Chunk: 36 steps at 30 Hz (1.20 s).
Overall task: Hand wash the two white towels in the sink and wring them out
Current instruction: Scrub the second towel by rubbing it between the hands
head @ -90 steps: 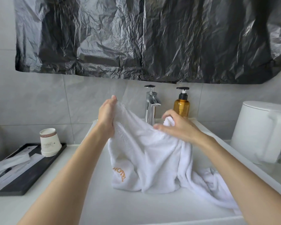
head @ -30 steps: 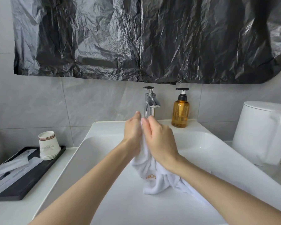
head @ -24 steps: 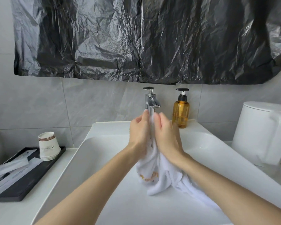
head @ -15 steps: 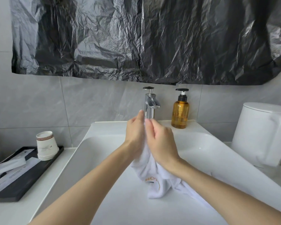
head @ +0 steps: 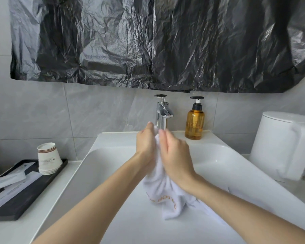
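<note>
Washbasin scene, listed left to right.

1. Black tray (head: 25, 196), lower left, on the white counter. It holds flat packets and a stack of paper cups (head: 48, 158) at its far right corner. The tray's right edge lies near the sink's left rim.
2. Sink (head: 113, 155), white, wide and shallow, across the lower middle. The basin floor is bare to the left of the towel, which leaves free room on that side.
3. Left hand (head: 146, 145), centre of frame, above the basin. The fingers are together and nearly straight, pointing up, with the palm pressed flat on the towel's left side. The thumb is hidden.
4. White towel (head: 164, 196), bunched and sandwiched between the two palms. A strip of it shows between the fingertips. The bulk hangs below the wrists onto the basin floor, with orange lettering showing. More cloth trails right under the right forearm; whether that is a second towel cannot be told.
5. Right hand (head: 176, 155), fingers close together and blurred, laid against the towel's right side.
6. Faucet (head: 162, 111), chrome, just behind the fingertips.
7. Amber pump bottle (head: 195, 124), on the back rim.
8. White lidded container (head: 280, 147), right edge, beside the sink rim.
9. Black plastic sheet (head: 148, 41), across the whole upper frame.
</note>
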Each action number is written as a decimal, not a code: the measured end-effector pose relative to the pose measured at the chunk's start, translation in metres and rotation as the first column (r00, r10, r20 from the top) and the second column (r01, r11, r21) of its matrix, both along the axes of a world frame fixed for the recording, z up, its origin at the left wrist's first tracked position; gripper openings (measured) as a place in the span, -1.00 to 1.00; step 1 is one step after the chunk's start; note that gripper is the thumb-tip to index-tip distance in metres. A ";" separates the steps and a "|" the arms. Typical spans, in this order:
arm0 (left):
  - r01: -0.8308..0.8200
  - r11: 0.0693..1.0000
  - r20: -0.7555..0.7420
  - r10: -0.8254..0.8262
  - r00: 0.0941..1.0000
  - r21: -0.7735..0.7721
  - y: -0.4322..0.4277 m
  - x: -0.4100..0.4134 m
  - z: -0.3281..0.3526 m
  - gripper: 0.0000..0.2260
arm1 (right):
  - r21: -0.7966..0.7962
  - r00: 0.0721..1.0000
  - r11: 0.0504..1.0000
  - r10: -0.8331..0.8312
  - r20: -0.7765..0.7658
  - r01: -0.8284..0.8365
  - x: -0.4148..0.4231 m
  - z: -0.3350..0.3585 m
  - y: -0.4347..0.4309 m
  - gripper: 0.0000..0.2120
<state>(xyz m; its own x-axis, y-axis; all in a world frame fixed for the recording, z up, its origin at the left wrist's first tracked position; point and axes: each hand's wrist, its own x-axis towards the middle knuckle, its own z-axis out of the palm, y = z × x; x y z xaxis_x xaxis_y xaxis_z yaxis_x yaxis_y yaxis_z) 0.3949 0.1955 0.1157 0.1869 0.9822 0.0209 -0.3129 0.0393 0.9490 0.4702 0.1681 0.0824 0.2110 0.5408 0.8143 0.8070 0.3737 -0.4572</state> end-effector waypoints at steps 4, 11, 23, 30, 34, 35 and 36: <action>0.032 0.999 -0.025 -0.033 0.999 -0.005 -0.001 0.001 -0.005 -0.65 | -0.141 0.989 0.988 -0.082 -0.123 0.065 0.012 0.013 0.019 -0.60; 0.028 0.999 0.003 -0.028 1.000 -0.043 0.003 0.003 -0.007 -0.65 | -0.083 0.998 0.996 -0.047 -0.045 0.043 0.012 0.007 0.017 -0.65; -0.012 0.995 0.042 0.016 0.999 -0.094 0.012 -0.001 -0.005 -0.65 | -0.051 0.988 0.998 -0.040 0.152 0.048 -0.001 -0.008 0.005 -0.68; -0.007 0.996 0.057 0.012 0.998 -0.093 0.009 -0.001 -0.003 -0.66 | -0.100 0.990 0.993 -0.050 0.133 0.063 0.005 -0.003 0.005 -0.62; -0.017 0.997 0.022 0.018 1.000 -0.071 0.006 0.000 -0.006 -0.67 | -0.223 0.998 0.973 -0.058 0.000 0.057 0.009 0.007 0.014 -0.72; -0.023 0.998 0.019 0.025 1.000 -0.064 0.005 0.000 -0.006 -0.66 | -0.283 0.995 0.956 -0.093 -0.030 0.080 0.011 0.008 0.015 -0.72; -0.045 0.998 0.015 0.046 0.999 -0.050 0.006 -0.001 -0.005 -0.65 | -0.266 0.997 0.962 -0.077 -0.023 0.068 0.006 0.005 0.011 -0.73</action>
